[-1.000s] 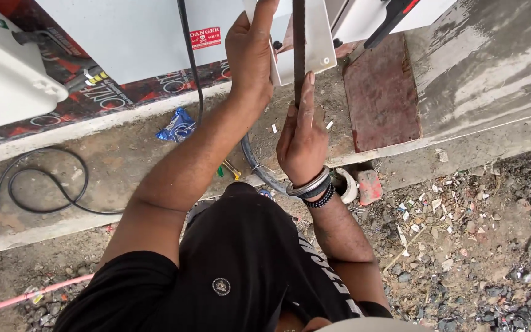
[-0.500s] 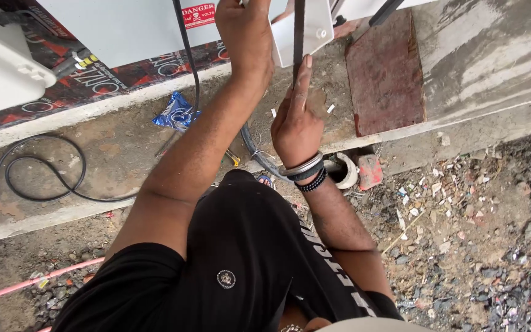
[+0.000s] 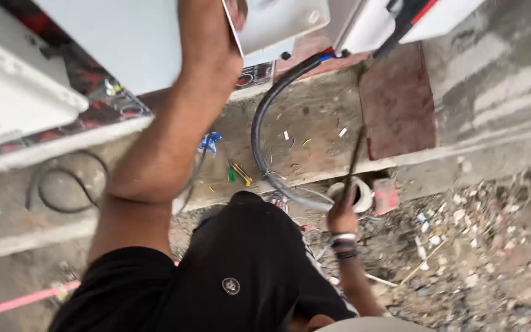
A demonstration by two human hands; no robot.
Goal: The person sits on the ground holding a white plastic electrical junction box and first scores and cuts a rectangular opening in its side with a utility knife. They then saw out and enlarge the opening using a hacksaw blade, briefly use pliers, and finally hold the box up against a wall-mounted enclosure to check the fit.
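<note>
My left hand (image 3: 219, 34) is raised at the top of the view and grips the edge of a white metal panel (image 3: 278, 21) on a white cabinet. My right hand (image 3: 342, 218), with bands on the wrist, is low down and closed around a thin dark rod (image 3: 354, 157) that slants up from it. The hand is right beside the mouth of a white pipe (image 3: 361, 195) set in the ground. A thick black cable (image 3: 262, 123) curves from under the cabinet down toward that pipe.
A white box (image 3: 13, 92) hangs at left, with a loose black cable coil (image 3: 62, 190) below it. A blue item (image 3: 209, 141) and a green-and-yellow screwdriver (image 3: 239, 174) lie on the concrete ledge. A red-brown slab (image 3: 397, 101) and gravel (image 3: 480, 246) are at right.
My right hand has dropped from beside the panel to the pipe mouth, still on the thin rod. My left hand stays up on the panel. The view has shifted closer.
</note>
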